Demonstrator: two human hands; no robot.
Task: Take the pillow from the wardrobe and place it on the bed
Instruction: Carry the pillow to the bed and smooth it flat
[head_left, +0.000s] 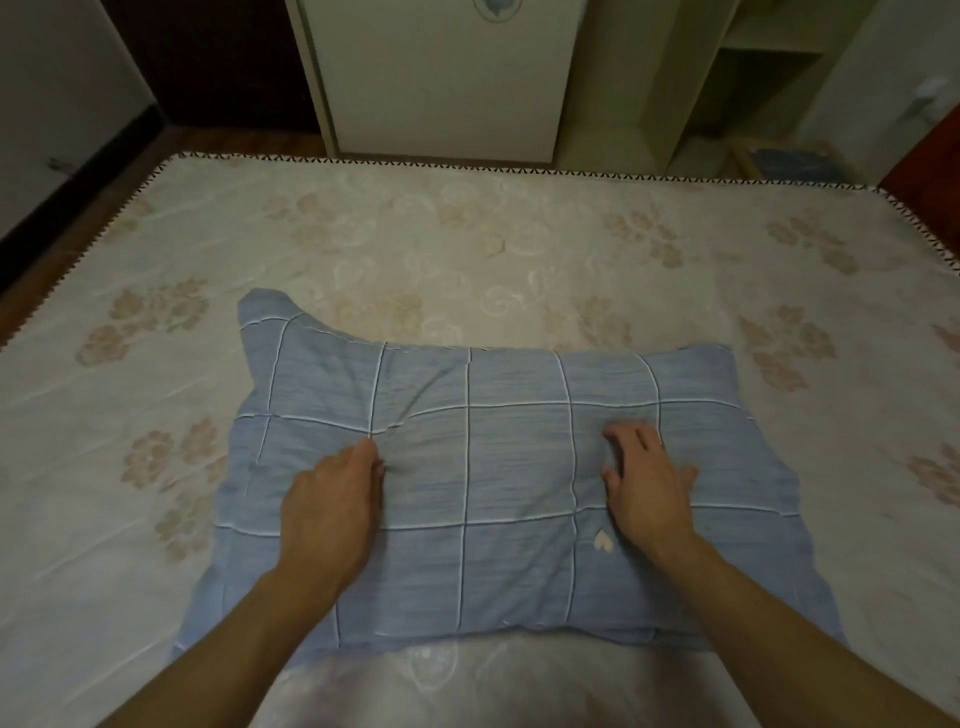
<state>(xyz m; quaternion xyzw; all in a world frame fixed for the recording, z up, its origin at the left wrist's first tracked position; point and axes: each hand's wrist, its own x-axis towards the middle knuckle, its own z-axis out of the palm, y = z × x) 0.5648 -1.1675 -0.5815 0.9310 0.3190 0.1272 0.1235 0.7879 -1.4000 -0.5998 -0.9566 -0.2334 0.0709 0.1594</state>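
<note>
Pillow is lying on the bed; I am only settling it now.

The blue checked pillow (498, 483) is resting flat on the bed (467, 249), close to the near edge and about midway between the left and right edges, with its far left corner sticking up in a loose flap. I am pressing my left hand (332, 504) palm down on its left half, fingers together and curling into the cover where the cloth is puckering, though I cannot tell whether they are pinching it. I am laying my right hand (647, 483) on its right half with the fingers slightly spread. The wardrobe (447, 78) is standing beyond the far edge. I am judging the fetching and placing as done, with only smoothing and letting go remaining.
</note>
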